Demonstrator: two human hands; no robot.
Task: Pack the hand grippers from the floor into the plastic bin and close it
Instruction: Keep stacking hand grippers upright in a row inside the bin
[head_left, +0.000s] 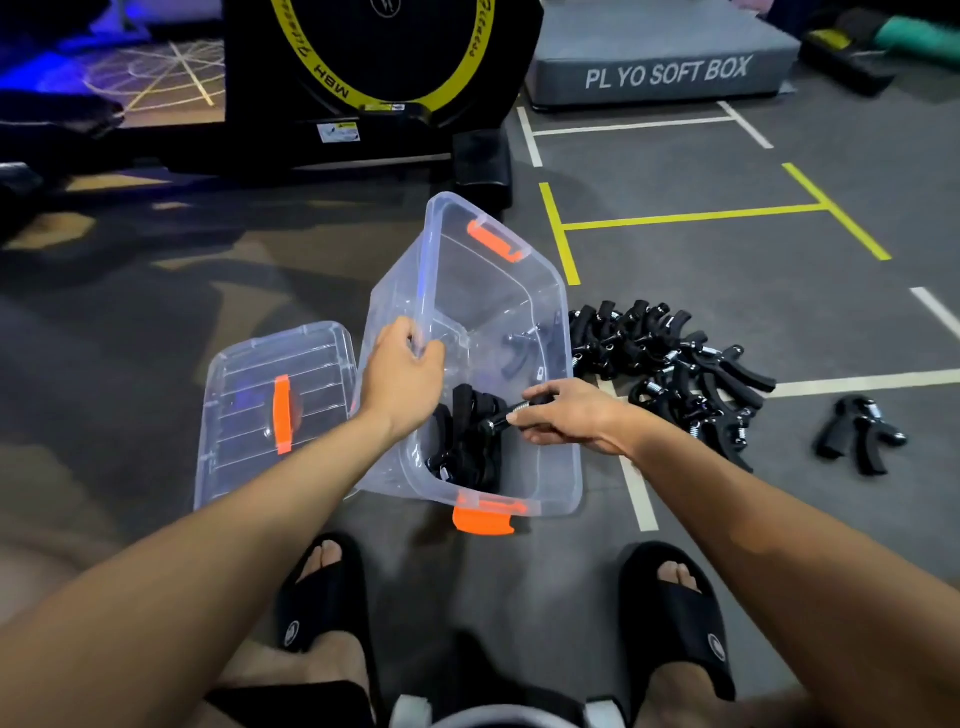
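Hand grippers of black plastic with steel coil springs are the load; one black hand gripper (511, 410) is pinched by the right hand (576, 415), fingers curled round its spring end, above the near half of the clear plastic bin with orange latches (563, 467). Its long axis runs roughly left to right, handles pointing left and down into the bin, toward several grippers already packed (467, 447) at the near end. The left hand (402, 374) grips the bin's left rim, fingers curled over the edge; the bin appears tipped, far end raised. Judgement: the coming move is a short release downward, since the held gripper is already over the opening.

Left of the bin, the clear lid with an orange handle (275, 410) lies flat on the grey floor (727, 260). Right of the bin, just beside its wall, lies the remaining pile of black grippers (670, 364); the right hand is nearer. One stray gripper (857, 431) lies farther right, apart.
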